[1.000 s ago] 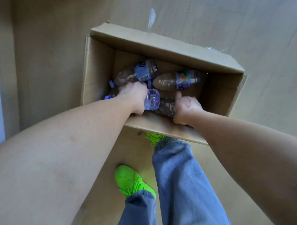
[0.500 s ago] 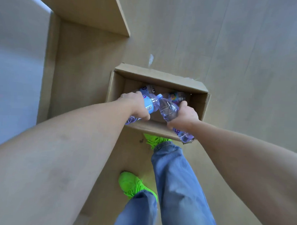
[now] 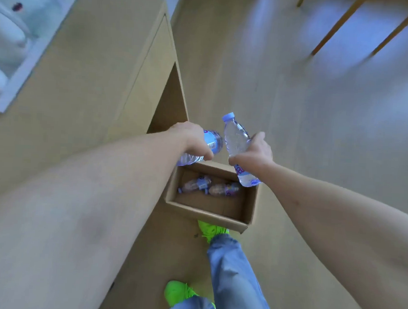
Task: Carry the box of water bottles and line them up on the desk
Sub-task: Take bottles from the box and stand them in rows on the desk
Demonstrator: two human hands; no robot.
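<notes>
Each hand, left hand (image 3: 194,140) and right hand (image 3: 253,153), grips a clear plastic water bottle above the open brown cardboard box (image 3: 209,215) on the floor beside the table edge (image 3: 140,81).

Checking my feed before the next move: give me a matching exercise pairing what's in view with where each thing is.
Things:
1. capped bottle
2. labelled bottle
3. cardboard box
4. two bottles

Places:
A. lying in the box
B. on the floor by the green shoe
C. in the left hand
D. in the right hand

Pairs: 1-D, 2-C, 3-B, 4-A
</notes>
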